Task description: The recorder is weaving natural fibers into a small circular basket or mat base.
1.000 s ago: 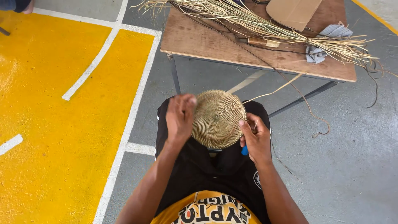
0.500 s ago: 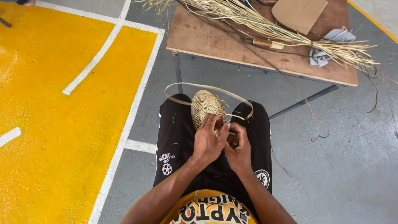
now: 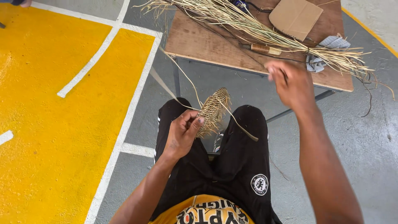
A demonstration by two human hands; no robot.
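Head view: woven disc point(image 3: 212, 111) edge-on in left grip point(image 3: 182, 135); right grip point(image 3: 290, 83) clenched, raised well apart.

wooden table point(image 3: 195, 41) – cardboard piece point(image 3: 295, 17), crumpled cloth point(image 3: 327, 52); yellow floor point(image 3: 45, 124)

We look down on a grey concrete floor point(image 3: 356, 137) with a large yellow painted area point(image 3: 54, 124) bordered by white lines point(image 3: 124, 120). Ahead stands a worn wooden table point(image 3: 207, 41) on dark metal legs point(image 3: 176, 81). Even daylight falls across everything, with soft shadow under the table.
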